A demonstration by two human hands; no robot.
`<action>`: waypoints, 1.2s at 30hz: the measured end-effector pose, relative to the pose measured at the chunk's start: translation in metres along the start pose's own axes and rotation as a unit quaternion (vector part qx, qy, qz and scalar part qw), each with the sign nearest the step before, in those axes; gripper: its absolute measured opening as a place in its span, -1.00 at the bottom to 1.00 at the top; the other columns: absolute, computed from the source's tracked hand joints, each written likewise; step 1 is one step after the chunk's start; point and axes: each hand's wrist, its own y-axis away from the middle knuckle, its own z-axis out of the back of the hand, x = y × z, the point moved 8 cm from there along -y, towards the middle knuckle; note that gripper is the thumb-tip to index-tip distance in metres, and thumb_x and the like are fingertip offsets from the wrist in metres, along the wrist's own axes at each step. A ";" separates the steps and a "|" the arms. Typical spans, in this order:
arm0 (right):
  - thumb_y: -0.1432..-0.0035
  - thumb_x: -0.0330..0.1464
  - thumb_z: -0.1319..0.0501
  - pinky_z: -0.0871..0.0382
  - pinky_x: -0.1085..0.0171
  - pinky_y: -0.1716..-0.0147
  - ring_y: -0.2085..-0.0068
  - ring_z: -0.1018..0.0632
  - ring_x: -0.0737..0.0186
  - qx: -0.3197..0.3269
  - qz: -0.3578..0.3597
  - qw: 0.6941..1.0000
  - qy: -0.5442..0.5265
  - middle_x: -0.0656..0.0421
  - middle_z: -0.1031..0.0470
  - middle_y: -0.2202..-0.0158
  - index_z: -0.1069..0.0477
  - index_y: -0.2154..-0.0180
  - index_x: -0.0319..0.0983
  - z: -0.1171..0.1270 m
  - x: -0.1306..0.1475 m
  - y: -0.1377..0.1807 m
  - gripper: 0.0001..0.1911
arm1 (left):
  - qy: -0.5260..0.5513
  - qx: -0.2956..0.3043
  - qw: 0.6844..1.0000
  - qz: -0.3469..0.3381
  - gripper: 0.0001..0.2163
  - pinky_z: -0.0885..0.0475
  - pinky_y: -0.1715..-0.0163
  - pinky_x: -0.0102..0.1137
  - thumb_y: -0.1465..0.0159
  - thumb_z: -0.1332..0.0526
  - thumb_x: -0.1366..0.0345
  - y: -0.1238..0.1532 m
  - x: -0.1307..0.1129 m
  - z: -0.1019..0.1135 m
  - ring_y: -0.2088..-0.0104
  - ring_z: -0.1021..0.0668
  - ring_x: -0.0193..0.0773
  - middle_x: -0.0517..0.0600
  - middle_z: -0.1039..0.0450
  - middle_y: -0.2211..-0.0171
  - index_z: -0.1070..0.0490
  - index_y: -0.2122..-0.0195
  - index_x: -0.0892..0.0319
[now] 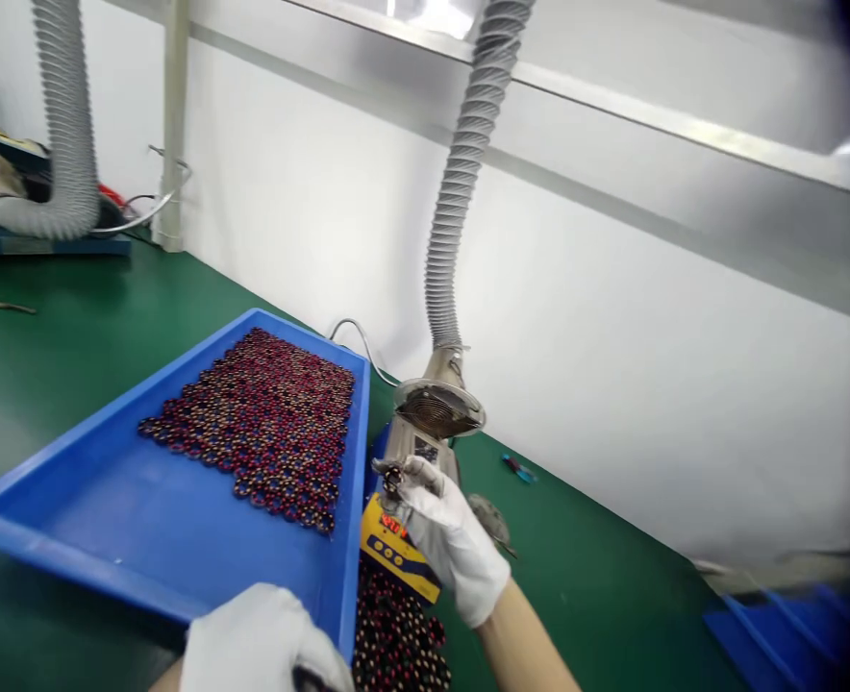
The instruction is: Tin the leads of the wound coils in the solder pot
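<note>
My right hand (450, 538), in a white glove with greyed fingertips, pinches a small dark ring-shaped coil (391, 481). It is held just above the front of a yellow-fronted unit (396, 550) with red digits and round buttons. My left hand (262, 639), also gloved in white, is at the bottom edge by the near rim of a blue tray (143, 580). Its fingers are curled around something dark, mostly cut off by the frame. Many ring coils (273, 413), dark with red and copper tones, lie packed in one layer in the tray's far part.
A pile of loose coils (396, 634) lies right of the tray, in front of the unit. Above the unit hangs a grey duct (458, 202) with a round hood (439, 406). Small blue-handled cutters (518, 469) lie near the wall. Blue bins (778, 634) stand at lower right.
</note>
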 end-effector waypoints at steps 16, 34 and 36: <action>0.01 -0.51 -0.16 0.14 -0.10 -0.13 -0.19 -0.10 -0.24 0.211 0.156 0.750 0.607 -0.19 -0.19 -0.14 -0.49 0.34 -0.39 -0.206 -0.068 -0.051 -0.83 | 0.033 0.014 0.988 -0.151 -0.79 -0.46 0.25 -0.27 -0.27 -0.09 0.18 -0.003 0.008 -0.016 0.25 -0.51 -0.27 0.02 -0.44 0.15 -0.38 0.16 0.16; -0.15 -0.45 -0.10 -0.31 0.14 0.05 0.06 -0.45 0.19 -0.070 0.160 0.874 0.453 0.11 -0.46 0.09 -0.34 0.08 -0.17 -0.035 -0.001 0.101 -0.73 | 0.238 0.060 0.969 0.013 -0.73 -0.27 0.59 -0.52 -0.17 -0.13 0.16 -0.007 0.013 -0.003 0.61 -0.35 -0.41 -0.10 -0.41 0.58 -0.51 0.34 0.24; -0.16 -0.44 -0.10 -0.31 0.14 0.07 0.10 -0.46 0.18 -0.108 0.125 0.875 0.456 0.10 -0.48 0.12 -0.34 0.10 -0.18 -0.028 -0.019 0.126 -0.75 | 0.250 0.046 0.966 0.053 -0.67 -0.22 0.63 -0.50 -0.16 -0.13 0.09 -0.008 0.021 -0.002 0.66 -0.29 -0.42 -0.11 -0.36 0.62 -0.50 0.30 0.26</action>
